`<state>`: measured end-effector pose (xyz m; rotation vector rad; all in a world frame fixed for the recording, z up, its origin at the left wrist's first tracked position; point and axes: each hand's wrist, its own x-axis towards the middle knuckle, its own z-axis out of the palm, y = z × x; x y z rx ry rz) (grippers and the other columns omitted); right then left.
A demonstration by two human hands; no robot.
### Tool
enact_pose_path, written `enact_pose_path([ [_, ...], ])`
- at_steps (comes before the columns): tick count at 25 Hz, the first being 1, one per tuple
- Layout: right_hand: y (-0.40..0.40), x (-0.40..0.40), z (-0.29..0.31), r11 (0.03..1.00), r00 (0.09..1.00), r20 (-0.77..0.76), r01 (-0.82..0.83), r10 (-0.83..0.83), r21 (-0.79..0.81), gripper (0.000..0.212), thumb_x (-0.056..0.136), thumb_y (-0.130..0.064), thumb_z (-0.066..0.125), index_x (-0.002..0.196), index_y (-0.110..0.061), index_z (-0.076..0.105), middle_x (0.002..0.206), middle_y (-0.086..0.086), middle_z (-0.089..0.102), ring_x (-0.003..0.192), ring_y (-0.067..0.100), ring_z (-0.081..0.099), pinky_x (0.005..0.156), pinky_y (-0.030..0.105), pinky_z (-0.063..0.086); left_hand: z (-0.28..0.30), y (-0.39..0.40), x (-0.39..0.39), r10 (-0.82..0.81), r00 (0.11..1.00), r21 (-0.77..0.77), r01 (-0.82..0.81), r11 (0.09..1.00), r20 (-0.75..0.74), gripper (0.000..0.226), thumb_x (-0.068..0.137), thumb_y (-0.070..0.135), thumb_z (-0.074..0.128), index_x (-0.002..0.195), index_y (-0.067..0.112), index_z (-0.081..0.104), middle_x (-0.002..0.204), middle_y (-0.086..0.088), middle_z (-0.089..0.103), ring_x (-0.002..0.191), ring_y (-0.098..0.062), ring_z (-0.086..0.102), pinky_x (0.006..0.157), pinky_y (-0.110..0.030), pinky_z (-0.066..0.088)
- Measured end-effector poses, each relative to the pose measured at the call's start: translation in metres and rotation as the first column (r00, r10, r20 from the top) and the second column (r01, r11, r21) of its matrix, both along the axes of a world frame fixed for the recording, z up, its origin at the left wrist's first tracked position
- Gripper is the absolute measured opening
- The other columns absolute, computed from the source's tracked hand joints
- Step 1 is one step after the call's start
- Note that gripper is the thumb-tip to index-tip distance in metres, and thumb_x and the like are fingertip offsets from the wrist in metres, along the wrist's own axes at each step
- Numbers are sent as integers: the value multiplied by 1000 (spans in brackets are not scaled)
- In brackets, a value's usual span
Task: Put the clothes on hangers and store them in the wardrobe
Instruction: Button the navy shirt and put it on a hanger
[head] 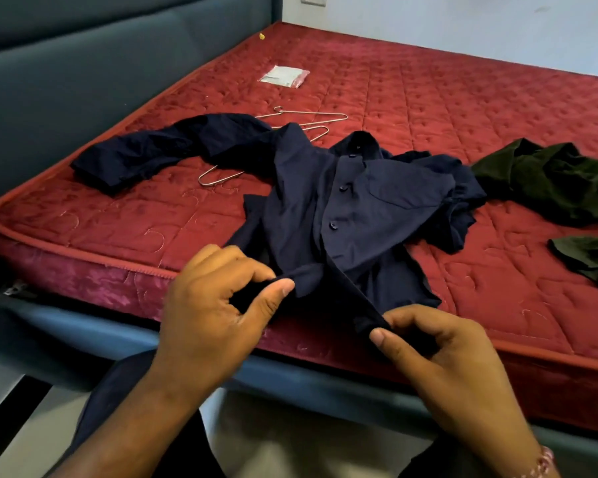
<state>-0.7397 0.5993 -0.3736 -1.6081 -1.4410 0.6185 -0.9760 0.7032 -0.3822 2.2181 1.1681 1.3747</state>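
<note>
Navy button-front cotton shirt spread on red quilted mattress, hem pinched by left hand and right hand. Thin metal wire hangers partly under one sleeve. Crumpled dark green garment to the right.

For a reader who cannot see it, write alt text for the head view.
Both hands, left and right, pinch the hem of a navy shirt spread on a red mattress. Wire hangers lie behind it, and a dark green garment to its right.

Shirt on the mattress; 2 hangers behind it (partly covered), another garment right.
</note>
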Motion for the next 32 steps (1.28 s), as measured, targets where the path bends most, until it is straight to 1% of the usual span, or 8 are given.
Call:
enact_pose_path([
  [4, -14, -45, -13, 1000, 889, -457, 2, -11, -20, 14, 72, -24, 78, 78, -12, 75, 67, 6, 70, 63, 10, 60, 59, 24, 50, -14, -43, 8, 23, 950, -435, 120, 892, 310, 29, 79, 43, 83, 68, 18, 71, 59, 2, 63, 54, -6, 56, 53, -24, 45],
  [7, -14, -71, -13, 1000, 824, -566, 12, -15, -8, 10, 70, -14, 78, 76, -7, 75, 66, 5, 71, 60, 8, 61, 57, 21, 51, -13, -55, 23, 97, 841, -548, 254, 797, 532, 19, 79, 29, 79, 74, 11, 76, 62, -5, 70, 51, -12, 60, 50, -24, 50],
  [10, -11, -79, -7, 997, 789, -613, 80, -53, 17, 4, 69, -9, 77, 73, -9, 77, 68, 5, 73, 59, 6, 64, 59, 17, 51, -14, -62, 27, 40, 763, -534, 414, 737, 646, 12, 81, 20, 81, 90, 13, 80, 80, -8, 77, 67, -15, 70, 63, -23, 57],
  [14, -8, -74, -7, 991, 790, -604, 131, -107, -4, 10, 71, -15, 79, 81, -16, 79, 73, 6, 73, 62, 12, 61, 60, 23, 52, -24, -67, 26, -41, 750, -479, 463, 746, 661, 23, 79, 12, 78, 101, 18, 77, 97, -9, 78, 90, -26, 75, 80, -31, 60],
  [21, -6, -83, -6, 988, 813, -568, 154, -127, -2, 17, 66, -28, 81, 82, -22, 79, 67, 7, 69, 57, 16, 60, 57, 27, 51, -25, -61, 24, 20, 810, -482, 330, 812, 587, 18, 81, 31, 80, 86, 15, 75, 78, -3, 69, 74, -9, 64, 68, -26, 54],
  [24, -5, -83, -6, 986, 822, -556, 164, -122, 26, 15, 69, -26, 81, 82, -19, 78, 67, 3, 68, 57, 14, 59, 57, 26, 50, -26, -59, 21, -30, 831, -422, 313, 851, 556, 23, 86, 34, 75, 90, 12, 76, 86, -7, 70, 83, -23, 68, 75, -42, 57],
  [30, -4, -82, -8, 988, 831, -546, 151, -106, 39, 17, 71, -24, 81, 84, -14, 77, 71, 6, 70, 60, 17, 61, 58, 29, 52, -23, -56, 17, -94, 846, -368, 324, 872, 524, 17, 86, 30, 76, 86, 13, 76, 86, -8, 69, 82, -28, 68, 73, -45, 56],
  [32, -4, -79, -9, 990, 833, -547, 133, -84, 51, 6, 81, -10, 76, 86, -11, 78, 77, 10, 73, 62, 20, 65, 59, 29, 53, -23, -55, 18, -80, 845, -378, 319, 869, 528, 19, 85, 31, 76, 85, 12, 74, 84, -8, 67, 78, -27, 66, 70, -46, 55],
])
